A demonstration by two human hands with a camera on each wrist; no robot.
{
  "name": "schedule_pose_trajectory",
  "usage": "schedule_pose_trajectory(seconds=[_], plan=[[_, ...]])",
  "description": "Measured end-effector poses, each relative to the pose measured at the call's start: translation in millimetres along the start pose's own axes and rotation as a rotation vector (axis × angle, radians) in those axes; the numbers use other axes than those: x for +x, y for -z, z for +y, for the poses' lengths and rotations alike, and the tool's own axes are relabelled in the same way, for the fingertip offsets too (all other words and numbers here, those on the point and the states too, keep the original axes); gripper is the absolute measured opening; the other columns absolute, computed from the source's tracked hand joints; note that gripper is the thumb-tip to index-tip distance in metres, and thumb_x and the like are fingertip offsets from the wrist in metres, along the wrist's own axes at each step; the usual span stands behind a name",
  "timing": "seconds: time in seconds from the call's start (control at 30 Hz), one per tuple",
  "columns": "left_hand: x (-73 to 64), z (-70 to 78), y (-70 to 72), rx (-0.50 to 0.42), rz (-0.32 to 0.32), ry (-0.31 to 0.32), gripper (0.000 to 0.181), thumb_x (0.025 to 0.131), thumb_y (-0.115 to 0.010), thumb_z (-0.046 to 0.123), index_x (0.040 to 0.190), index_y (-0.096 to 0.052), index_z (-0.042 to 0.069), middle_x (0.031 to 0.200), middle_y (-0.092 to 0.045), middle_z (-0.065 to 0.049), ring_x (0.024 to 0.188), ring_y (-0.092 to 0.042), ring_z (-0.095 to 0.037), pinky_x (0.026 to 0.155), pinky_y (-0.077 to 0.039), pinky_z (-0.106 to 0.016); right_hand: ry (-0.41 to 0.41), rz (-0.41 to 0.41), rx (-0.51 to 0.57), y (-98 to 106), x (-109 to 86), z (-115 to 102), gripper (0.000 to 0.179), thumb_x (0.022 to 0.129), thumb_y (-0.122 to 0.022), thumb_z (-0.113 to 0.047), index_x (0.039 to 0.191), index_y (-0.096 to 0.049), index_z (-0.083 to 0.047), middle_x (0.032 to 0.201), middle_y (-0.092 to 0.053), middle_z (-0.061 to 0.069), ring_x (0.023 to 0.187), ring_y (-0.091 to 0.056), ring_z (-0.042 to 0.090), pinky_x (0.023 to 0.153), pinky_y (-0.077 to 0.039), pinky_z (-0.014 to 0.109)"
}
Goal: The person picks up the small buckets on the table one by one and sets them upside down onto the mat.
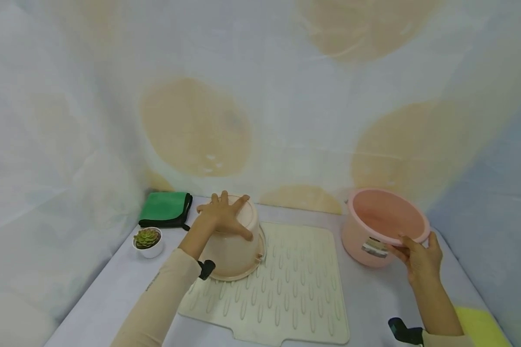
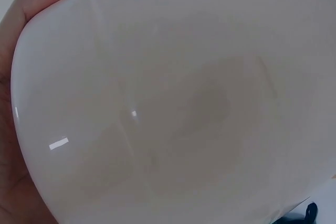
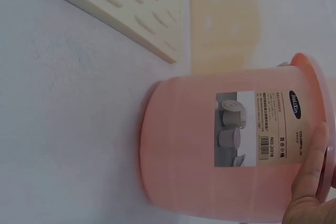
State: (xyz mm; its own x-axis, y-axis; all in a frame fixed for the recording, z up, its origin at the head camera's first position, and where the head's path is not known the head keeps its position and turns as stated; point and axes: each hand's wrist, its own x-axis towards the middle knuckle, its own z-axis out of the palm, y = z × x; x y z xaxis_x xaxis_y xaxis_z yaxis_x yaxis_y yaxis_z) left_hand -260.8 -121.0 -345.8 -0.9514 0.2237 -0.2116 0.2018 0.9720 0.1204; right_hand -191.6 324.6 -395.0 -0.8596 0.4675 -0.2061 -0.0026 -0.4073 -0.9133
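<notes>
An upturned beige bucket (image 1: 227,253) stands rim down over the left part of the cream ridged mat (image 1: 295,289). My left hand (image 1: 223,217) grips its base from above, fingers spread across the base and thumb down the side. In the left wrist view the bucket's smooth wall (image 2: 173,103) fills most of the picture, with the thumb bent round its edge. At the right, my right hand (image 1: 423,258) holds the near rim of an upright pink bucket (image 1: 364,241), tilted slightly towards me. Its thumb lies outside near the paper label (image 3: 257,129); the other fingertips are partly hidden.
A folded green cloth with black edging (image 1: 162,207) lies at the back left. In front of it stands a small succulent in a white pot (image 1: 149,246). Something flat and yellow (image 1: 482,327) lies at the front right. Patterned sheeting (image 1: 278,120) hangs behind the table.
</notes>
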Motion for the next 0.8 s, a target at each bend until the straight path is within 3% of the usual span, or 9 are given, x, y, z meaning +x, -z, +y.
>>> schedule_pose_trajectory(seconds=[0.2,0.27,0.37,0.5,0.8], plan=[[-0.5,3.0,3.6,0.004,-0.035,0.009,0.118,0.064,-0.071,0.075,0.159,-0.012,0.038,0.162,-0.006,-0.028,0.146,-0.011,-0.056,0.091,-0.030,-0.083,0.005,-0.034,0.019,2.6,-0.6,0.4,0.084,0.091,-0.068,-0.002,0.157,-0.023,-0.027,0.127,-0.047,-0.001,0.065,-0.072,0.011,0.057,-0.058,0.028],[0.3,4.3,5.3,0.008,-0.045,0.012,0.119,0.064,-0.071,0.076,0.159,-0.010,0.039,0.163,-0.004,-0.027,0.146,-0.009,-0.056,0.092,-0.029,-0.083,0.006,-0.033,0.022,2.7,0.3,-0.2,0.082,0.092,-0.066,0.000,0.157,-0.024,-0.028,0.133,-0.046,0.000,0.065,-0.072,0.011,0.057,-0.058,0.029],[0.6,5.8,7.4,0.004,-0.056,0.015,0.120,0.064,-0.070,0.078,0.159,-0.008,0.039,0.163,-0.001,-0.027,0.147,-0.007,-0.055,0.092,-0.028,-0.083,-0.018,-0.025,0.050,2.1,4.0,-2.0,0.088,0.094,-0.062,0.003,0.159,-0.014,-0.033,0.155,-0.032,0.005,0.063,-0.071,0.011,0.056,-0.058,0.028],[0.1,5.9,9.2,-0.011,-0.072,0.018,0.122,0.064,-0.070,0.080,0.159,-0.006,0.039,0.163,0.003,-0.027,0.147,-0.003,-0.055,0.094,-0.027,-0.083,-0.048,-0.008,0.105,1.3,7.4,-2.4,0.090,0.093,-0.057,0.008,0.159,-0.014,-0.037,0.164,-0.017,0.006,0.057,-0.069,0.014,0.054,-0.057,0.030],[2.3,5.2,7.0,-0.037,-0.097,0.006,0.126,0.061,-0.069,0.084,0.159,-0.004,0.039,0.163,0.005,-0.028,0.147,0.001,-0.055,0.093,-0.023,-0.085,-0.023,0.035,0.228,6.9,6.6,-0.8,0.074,0.090,-0.057,0.015,0.151,-0.039,-0.023,0.147,-0.037,0.001,0.059,-0.068,0.020,0.052,-0.057,0.036]])
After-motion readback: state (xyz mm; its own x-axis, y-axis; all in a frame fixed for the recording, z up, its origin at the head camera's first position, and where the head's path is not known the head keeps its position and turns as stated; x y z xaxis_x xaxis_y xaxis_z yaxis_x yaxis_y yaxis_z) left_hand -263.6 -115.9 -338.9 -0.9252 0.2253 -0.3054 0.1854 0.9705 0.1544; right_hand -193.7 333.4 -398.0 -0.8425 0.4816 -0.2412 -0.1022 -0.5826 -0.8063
